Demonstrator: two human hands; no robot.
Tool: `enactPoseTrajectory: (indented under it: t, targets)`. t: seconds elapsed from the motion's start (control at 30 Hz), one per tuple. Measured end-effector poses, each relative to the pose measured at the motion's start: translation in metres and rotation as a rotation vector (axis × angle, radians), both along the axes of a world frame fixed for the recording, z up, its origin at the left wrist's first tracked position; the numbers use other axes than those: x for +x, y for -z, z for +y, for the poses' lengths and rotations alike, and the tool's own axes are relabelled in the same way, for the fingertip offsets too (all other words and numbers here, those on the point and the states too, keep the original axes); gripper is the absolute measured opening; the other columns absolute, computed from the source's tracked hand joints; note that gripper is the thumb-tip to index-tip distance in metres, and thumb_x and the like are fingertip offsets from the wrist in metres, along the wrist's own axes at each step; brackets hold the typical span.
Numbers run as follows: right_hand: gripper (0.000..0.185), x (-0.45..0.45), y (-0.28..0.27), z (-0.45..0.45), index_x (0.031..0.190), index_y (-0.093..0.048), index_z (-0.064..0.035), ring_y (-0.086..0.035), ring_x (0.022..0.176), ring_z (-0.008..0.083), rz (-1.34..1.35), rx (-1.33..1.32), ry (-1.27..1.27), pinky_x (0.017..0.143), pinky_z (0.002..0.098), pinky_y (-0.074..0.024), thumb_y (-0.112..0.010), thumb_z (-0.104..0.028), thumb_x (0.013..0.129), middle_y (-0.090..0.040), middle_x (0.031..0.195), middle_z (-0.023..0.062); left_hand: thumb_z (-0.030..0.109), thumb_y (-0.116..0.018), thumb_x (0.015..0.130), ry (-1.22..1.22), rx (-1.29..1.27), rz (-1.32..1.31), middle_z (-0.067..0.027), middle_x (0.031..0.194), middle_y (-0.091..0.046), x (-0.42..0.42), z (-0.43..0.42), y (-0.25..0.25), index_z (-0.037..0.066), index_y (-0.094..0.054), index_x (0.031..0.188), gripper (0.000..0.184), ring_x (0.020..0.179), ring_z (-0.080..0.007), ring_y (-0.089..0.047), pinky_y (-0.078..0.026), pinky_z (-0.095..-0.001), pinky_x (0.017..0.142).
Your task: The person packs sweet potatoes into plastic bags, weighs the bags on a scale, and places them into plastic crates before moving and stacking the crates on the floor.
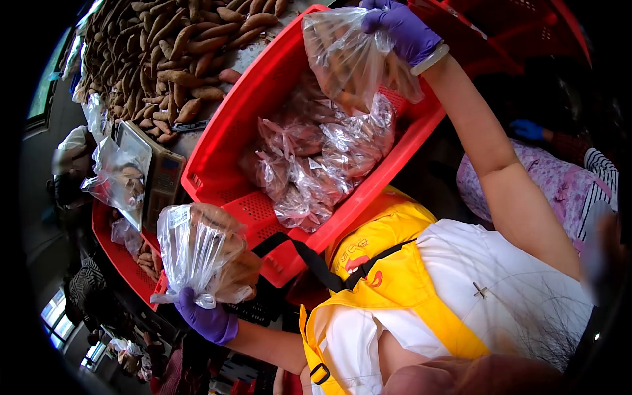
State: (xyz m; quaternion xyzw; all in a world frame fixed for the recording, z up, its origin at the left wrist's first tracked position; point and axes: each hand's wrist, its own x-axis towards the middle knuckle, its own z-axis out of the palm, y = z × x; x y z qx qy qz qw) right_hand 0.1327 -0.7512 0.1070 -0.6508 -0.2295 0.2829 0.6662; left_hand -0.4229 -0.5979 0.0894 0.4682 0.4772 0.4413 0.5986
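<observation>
My left hand (pixel 205 318), in a purple glove, is closed around the gathered neck of a clear plastic bag of sweet potatoes (pixel 227 253) with a white printed label. This bag is beside the near left end of a red plastic crate (pixel 227 135). Higher up, my right hand (pixel 403 33), also purple-gloved, grips the top of another clear bag of sweet potatoes (pixel 342 62) over the crate's far end. Inside the crate lie several filled clear bags (pixel 329 155), piled together.
Loose sweet potatoes (pixel 178 59) are heaped on the table behind the crate. At left stands a scale (pixel 161 178) with a bag (pixel 125 174) on it. Below it is another red crate (pixel 115 257). At right, a person in a purple floral apron (pixel 536 174) is close by.
</observation>
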Motion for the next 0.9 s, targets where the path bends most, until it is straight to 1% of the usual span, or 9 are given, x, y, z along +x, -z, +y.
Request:
enactPoseTrajectory:
  t: [0.1,0.13,0.17,0.23,0.43,0.47,0.53,0.8,0.9]
  targets:
    - [0.008,-0.007,0.001,0.005,0.078,-0.057,-0.0068,-0.052,0.060,0.0095,-0.003,0.025,-0.047,0.057,0.0214,-0.0416,-0.059,-0.002,0.072,-0.054,0.068,0.0010,0.012,-0.050,0.088,0.001,-0.073,-0.125,-0.0186,0.122,-0.052,0.007,0.009,0.000,-0.005,-0.044,0.127,0.043,0.107,-0.0280,-0.055,-0.047,-0.0412,0.093]
    - [0.009,-0.010,0.001,0.006,0.077,-0.056,-0.0076,-0.050,0.059,0.0087,0.000,0.018,-0.033,0.056,0.0212,-0.0403,-0.059,-0.002,0.071,-0.053,0.068,-0.0001,0.012,-0.050,0.087,-0.005,-0.060,-0.117,-0.0191,0.122,-0.052,0.005,0.012,0.004,-0.003,-0.039,0.134,0.050,0.106,-0.0282,-0.056,-0.048,-0.0412,0.093]
    - [0.009,-0.011,0.002,0.007,0.077,-0.056,-0.0076,-0.050,0.059,0.0087,0.010,0.020,-0.042,0.056,0.0212,-0.0403,-0.059,-0.002,0.071,-0.053,0.068,-0.0001,0.010,-0.051,0.084,-0.021,-0.052,-0.115,-0.0176,0.121,-0.053,0.017,0.008,-0.003,-0.004,-0.043,0.128,0.048,0.109,-0.0288,-0.055,-0.044,-0.0425,0.098]
    - [0.010,-0.014,0.006,0.007,0.077,-0.056,-0.0078,-0.050,0.059,0.0084,-0.012,-0.020,-0.059,0.056,0.0214,-0.0403,-0.060,-0.002,0.069,-0.052,0.068,-0.0006,0.011,-0.049,0.087,0.066,-0.020,-0.134,-0.0202,0.127,-0.050,0.025,0.004,-0.005,0.003,-0.025,0.144,0.062,0.108,-0.0284,-0.056,-0.047,-0.0412,0.095]
    - [0.013,-0.020,0.034,0.004,0.082,-0.058,-0.0065,-0.053,0.064,0.0083,0.069,-0.084,-0.084,0.060,0.0216,-0.0425,-0.060,-0.002,0.070,-0.056,0.071,0.0004,0.011,-0.048,0.087,0.034,-0.107,-0.128,-0.0199,0.124,-0.053,0.020,0.005,0.013,-0.004,-0.038,0.134,0.050,0.109,-0.0297,-0.056,-0.047,-0.0422,0.094]
    - [0.014,-0.018,0.045,0.004,0.082,-0.057,-0.0067,-0.053,0.069,0.0089,0.054,-0.078,-0.099,0.065,0.0223,-0.0422,-0.060,-0.002,0.069,-0.054,0.074,0.0000,0.008,-0.050,0.082,-0.006,-0.119,-0.122,-0.0199,0.120,-0.053,0.029,0.002,0.009,-0.006,-0.041,0.128,0.049,0.108,-0.0303,-0.056,-0.046,-0.0439,0.096]
    - [0.013,-0.013,0.064,0.002,0.080,-0.057,-0.0067,-0.052,0.074,0.0093,0.022,-0.072,-0.137,0.072,0.0232,-0.0416,-0.061,-0.003,0.068,-0.053,0.076,-0.0014,0.009,-0.049,0.082,0.005,-0.131,-0.101,-0.0198,0.119,-0.053,0.034,0.000,0.008,-0.006,-0.041,0.128,0.049,0.108,-0.0300,-0.056,-0.046,-0.0432,0.096]
    - [0.010,-0.032,0.076,-0.008,0.076,-0.057,-0.0058,-0.049,0.072,0.0092,-0.114,-0.164,-0.117,0.072,0.0237,-0.0414,-0.060,0.000,0.068,-0.052,0.071,-0.0016,0.010,-0.048,0.082,0.026,-0.125,-0.058,-0.0195,0.117,-0.053,0.033,-0.005,0.017,-0.008,-0.043,0.126,0.048,0.106,-0.0282,-0.056,-0.045,-0.0404,0.094]
    - [0.011,-0.033,0.080,-0.013,0.076,-0.056,-0.0056,-0.050,0.073,0.0095,-0.115,-0.163,-0.096,0.071,0.0240,-0.0419,-0.060,0.000,0.067,-0.052,0.071,-0.0013,0.011,-0.048,0.081,0.034,-0.053,0.057,-0.0194,0.117,-0.053,0.023,-0.006,0.027,-0.008,-0.043,0.125,0.048,0.105,-0.0276,-0.056,-0.046,-0.0399,0.094]
